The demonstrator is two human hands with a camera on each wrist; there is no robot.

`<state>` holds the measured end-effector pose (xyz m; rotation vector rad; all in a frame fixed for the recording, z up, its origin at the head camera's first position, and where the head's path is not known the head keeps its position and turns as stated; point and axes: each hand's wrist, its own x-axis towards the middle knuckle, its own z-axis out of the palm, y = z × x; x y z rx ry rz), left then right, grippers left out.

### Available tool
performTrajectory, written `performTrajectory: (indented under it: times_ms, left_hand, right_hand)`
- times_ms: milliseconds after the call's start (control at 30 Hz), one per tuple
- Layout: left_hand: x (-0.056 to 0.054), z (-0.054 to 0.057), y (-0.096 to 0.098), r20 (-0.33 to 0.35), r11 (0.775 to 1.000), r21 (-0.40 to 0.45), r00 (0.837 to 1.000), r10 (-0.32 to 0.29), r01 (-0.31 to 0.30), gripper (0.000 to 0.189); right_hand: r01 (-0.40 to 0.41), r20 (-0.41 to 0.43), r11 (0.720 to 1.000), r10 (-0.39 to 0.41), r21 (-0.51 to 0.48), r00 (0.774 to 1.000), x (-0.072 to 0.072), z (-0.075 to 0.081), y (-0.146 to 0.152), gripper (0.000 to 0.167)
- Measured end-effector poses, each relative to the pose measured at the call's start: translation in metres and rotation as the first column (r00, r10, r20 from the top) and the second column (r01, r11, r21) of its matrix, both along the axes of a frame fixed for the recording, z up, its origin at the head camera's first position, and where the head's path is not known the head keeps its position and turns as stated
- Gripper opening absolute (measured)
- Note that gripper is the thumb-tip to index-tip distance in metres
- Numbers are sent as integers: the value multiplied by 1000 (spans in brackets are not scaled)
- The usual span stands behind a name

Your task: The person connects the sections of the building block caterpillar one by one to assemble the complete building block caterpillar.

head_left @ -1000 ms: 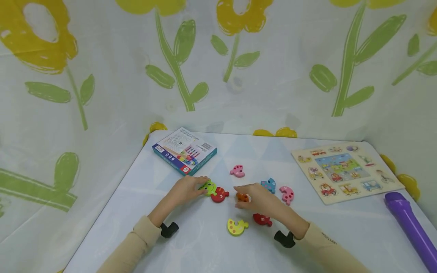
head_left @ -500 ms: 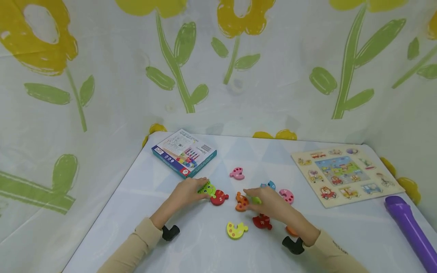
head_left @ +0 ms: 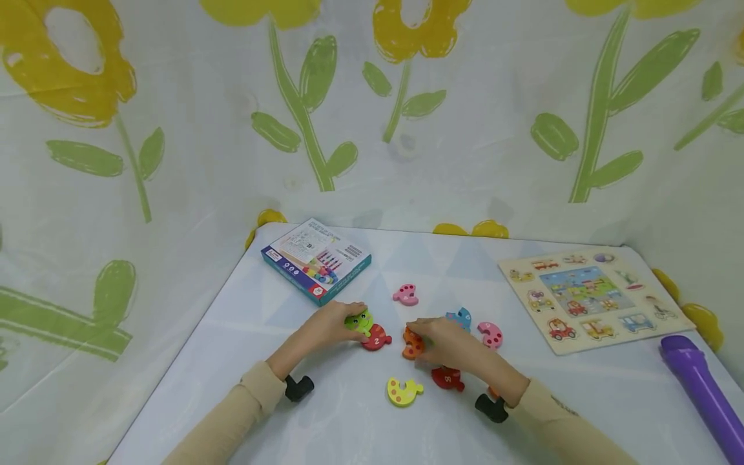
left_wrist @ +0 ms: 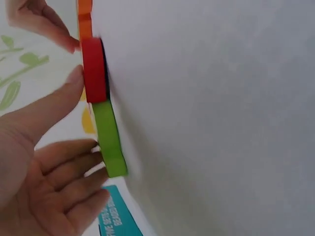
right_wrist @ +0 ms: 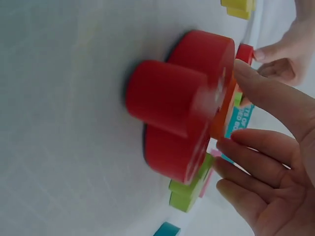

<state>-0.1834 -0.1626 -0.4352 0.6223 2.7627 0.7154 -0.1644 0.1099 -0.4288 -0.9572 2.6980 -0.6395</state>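
Observation:
My left hand (head_left: 327,328) holds a green caterpillar-head puzzle piece (head_left: 359,321) joined to a red piece numbered 2 (head_left: 377,338). In the left wrist view, the thumb presses the red piece's edge and the fingertips meet the green one (left_wrist: 110,140). To the right, my right hand (head_left: 452,343) grips an orange spotted piece (head_left: 413,344) between thumb and fingers, a small gap from the red piece's knob. The right wrist view shows the orange piece (right_wrist: 225,114) partly behind another red piece (right_wrist: 167,93).
Around the right hand lie a yellow piece (head_left: 403,392), a red one (head_left: 447,379), a blue one (head_left: 462,318) and two pink ones (head_left: 406,295). A boxed set (head_left: 316,261) stands back left, a wooden puzzle board (head_left: 593,297) back right, a purple microphone-shaped object (head_left: 703,394) far right.
My right hand moved right past the orange piece, then back left and closed its fingers on it. The left hand shifted slightly right, its thumb now at the red piece.

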Motion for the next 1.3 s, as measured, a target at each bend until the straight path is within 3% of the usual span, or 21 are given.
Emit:
performTrajectory:
  times_ms: [133,233,667,867,1100,1300]
  left_hand:
    - [-8,-2,-4,113,997,67,993,-40,32,69]
    - [-13,-3,-7,158,995,91,985,-66,52,70]
    - [-21,0,-11,159,988,84,977,-140,128,67]
    - [-18,-3,-12,162,991,69,979,-122,112,68]
    - [-14,-2,-12,139,993,70,985,-104,95,67]
    - [-12,-2,-11,130,994,63,987,-95,87,66]
  right_hand:
    - [-1,-3,999,1,38,1000,-2,-5,-4,62]
    - [-15,-23,999,16,43,1000,-3,-7,-6,62]
    - [-25,38,1000,25,13,999,-12,-4,-7,57]
    - [-28,23,1000,28,5,999,-9,-5,-8,55]
    - [-63,-49,998,64,13,997,-9,-4,-12,55]
    - [-73,-41,997,72,-30,997,-6,-2,-18,57]
